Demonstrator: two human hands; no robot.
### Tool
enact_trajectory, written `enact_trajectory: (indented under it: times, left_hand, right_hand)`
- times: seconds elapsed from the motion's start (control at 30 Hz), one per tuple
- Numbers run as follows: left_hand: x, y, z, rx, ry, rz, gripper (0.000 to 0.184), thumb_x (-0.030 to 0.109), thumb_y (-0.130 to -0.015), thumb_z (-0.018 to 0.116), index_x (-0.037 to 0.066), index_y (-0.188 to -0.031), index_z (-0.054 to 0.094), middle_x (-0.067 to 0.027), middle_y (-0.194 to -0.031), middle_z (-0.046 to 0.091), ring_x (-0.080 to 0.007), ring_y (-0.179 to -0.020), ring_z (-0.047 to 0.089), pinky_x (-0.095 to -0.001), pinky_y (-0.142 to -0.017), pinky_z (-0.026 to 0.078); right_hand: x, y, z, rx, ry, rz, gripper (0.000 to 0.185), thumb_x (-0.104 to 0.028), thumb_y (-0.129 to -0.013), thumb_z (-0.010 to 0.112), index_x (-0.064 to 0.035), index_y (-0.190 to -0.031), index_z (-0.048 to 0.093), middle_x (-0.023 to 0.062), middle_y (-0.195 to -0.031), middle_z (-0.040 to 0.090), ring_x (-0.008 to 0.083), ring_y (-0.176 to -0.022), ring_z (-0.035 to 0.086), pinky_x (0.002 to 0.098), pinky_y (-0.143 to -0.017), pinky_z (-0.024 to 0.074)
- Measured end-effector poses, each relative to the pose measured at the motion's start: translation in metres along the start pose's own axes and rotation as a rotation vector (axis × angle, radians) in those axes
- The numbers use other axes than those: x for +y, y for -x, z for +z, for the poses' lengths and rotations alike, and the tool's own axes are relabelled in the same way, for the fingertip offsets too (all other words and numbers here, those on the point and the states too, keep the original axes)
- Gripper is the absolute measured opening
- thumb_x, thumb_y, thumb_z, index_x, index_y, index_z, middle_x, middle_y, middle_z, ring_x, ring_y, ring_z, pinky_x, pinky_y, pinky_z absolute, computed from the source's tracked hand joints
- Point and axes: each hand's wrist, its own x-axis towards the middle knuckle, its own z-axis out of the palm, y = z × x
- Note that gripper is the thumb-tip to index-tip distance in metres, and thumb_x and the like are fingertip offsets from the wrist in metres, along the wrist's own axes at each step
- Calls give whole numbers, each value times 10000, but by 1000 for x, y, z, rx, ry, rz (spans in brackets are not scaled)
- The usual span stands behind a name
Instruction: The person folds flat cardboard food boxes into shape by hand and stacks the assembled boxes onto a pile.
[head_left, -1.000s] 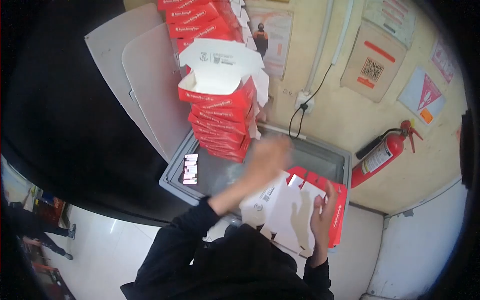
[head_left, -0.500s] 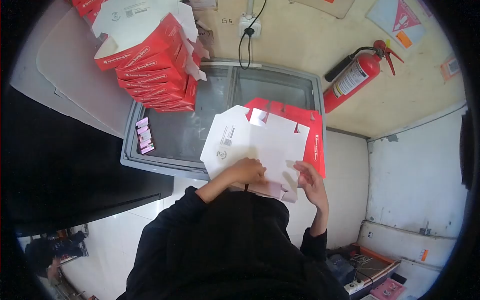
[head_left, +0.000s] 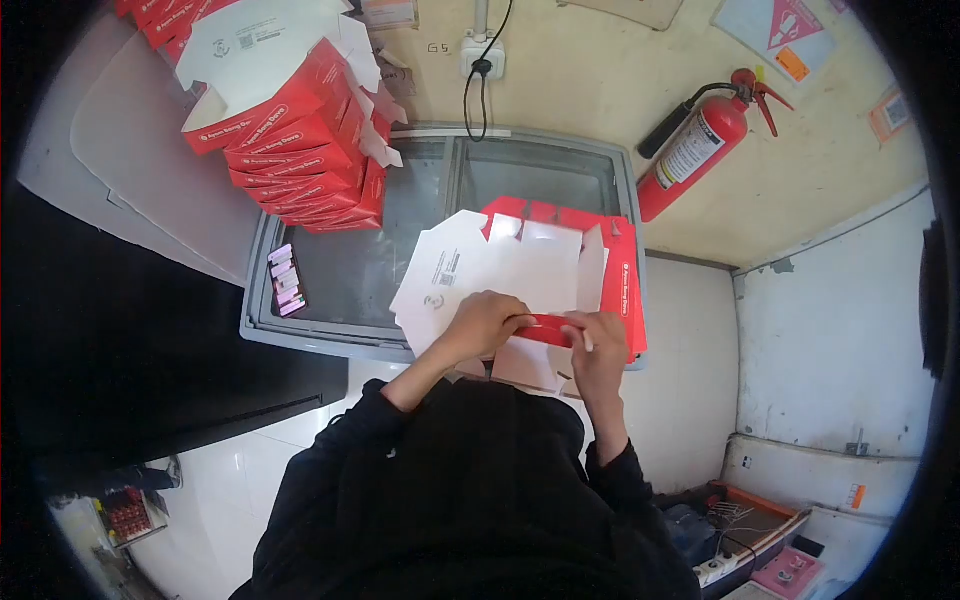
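A partly folded cardboard box (head_left: 535, 268) lies in front of me, its white inside facing up and its side flap standing at the right. My left hand (head_left: 487, 325) is closed on the near edge, where a red strip of the box shows. At the other end of that strip, my right hand (head_left: 600, 350) grips the near right corner with bent fingers. Below the box lie flat red cardboard blanks (head_left: 624, 285), sticking out at the back and right.
The grey glass-topped chest (head_left: 330, 338) carries the work. Stacked red boxes (head_left: 310, 165) stand at its back left, with a phone (head_left: 286, 280) nearer me. A fire extinguisher (head_left: 700, 145) is at the right wall, and a plugged-in cable (head_left: 483, 68) hangs behind.
The near panel has been folded upward, showing its red outside, and the right flap now stands. My right hand has gone from open fingers to gripping the corner; my left moved slightly up.
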Motion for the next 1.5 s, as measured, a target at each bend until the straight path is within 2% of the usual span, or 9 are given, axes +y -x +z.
enact_trajectory:
  times: [0.2,0.43,0.63,0.77,0.87,0.97,1.07,1.37,1.5]
  left_hand:
    - [-2,0,-16,-104,37,33,186,248,-884,654,91,-935,740,-128,-833,698,-340,-806,663,-430,-727,505]
    - [-11,60,-38,293,-218,140,300,205,-831,698,48,-1086,687,-164,-939,693,-373,-926,634,-456,-790,494]
    - [6,45,-69,112,-132,-361,488,160,-764,774,101,-1218,607,-129,-919,716,-332,-861,670,-428,-764,507]
    - [36,31,-65,353,-570,-125,339,132,-758,761,116,-1035,568,-107,-781,693,-300,-746,655,-423,-687,475]
    - [38,24,-73,272,-648,35,383,130,-746,762,126,-1061,546,-78,-750,671,-272,-752,654,-389,-723,451]
    - [30,23,-108,118,-192,64,361,130,-752,746,122,-1051,545,-59,-752,649,-259,-762,644,-358,-765,424]
    - [31,18,-96,141,-520,176,352,151,-767,735,117,-1054,535,-47,-716,643,-248,-761,641,-343,-772,408]
    - [58,32,-33,433,-777,153,523,108,-815,603,11,-1323,522,-178,-1263,530,-334,-1238,473,-506,-1079,382]
    - [11,39,-14,529,-534,191,545,116,-822,617,20,-1347,511,-150,-1325,512,-353,-1292,450,-560,-1105,350]
  right_hand:
    - [11,-15,-3,-208,50,-258,188,-68,-808,750,-91,-979,677,54,-797,656,220,-783,637,389,-831,445]
    - [6,-36,-7,-344,-227,59,214,-93,-821,746,-101,-1014,652,49,-741,674,213,-743,657,374,-764,487]
    - [-7,-40,6,-278,-238,6,156,-66,-793,751,-62,-947,725,107,-801,674,253,-720,641,362,-683,495]
    - [-45,-44,22,-275,-234,-123,172,-31,-793,728,-64,-962,730,101,-802,664,280,-738,625,383,-684,497]
    - [-49,-47,30,-239,-341,-223,202,5,-787,711,-67,-974,728,92,-806,656,277,-768,612,376,-677,494]
    - [-42,-49,25,-220,-442,-252,225,20,-781,710,-69,-988,720,92,-814,653,263,-762,608,362,-659,490]
    - [-48,-48,22,-193,-386,-307,236,50,-778,703,-59,-987,717,95,-825,666,238,-763,621,332,-664,494]
    - [-57,-41,27,-70,-457,16,298,-55,-822,755,-61,-1105,660,84,-949,690,194,-823,658,293,-714,498]
    - [-46,-31,45,132,-494,136,387,-125,-900,703,-31,-1248,562,73,-1124,678,202,-996,660,313,-844,510]
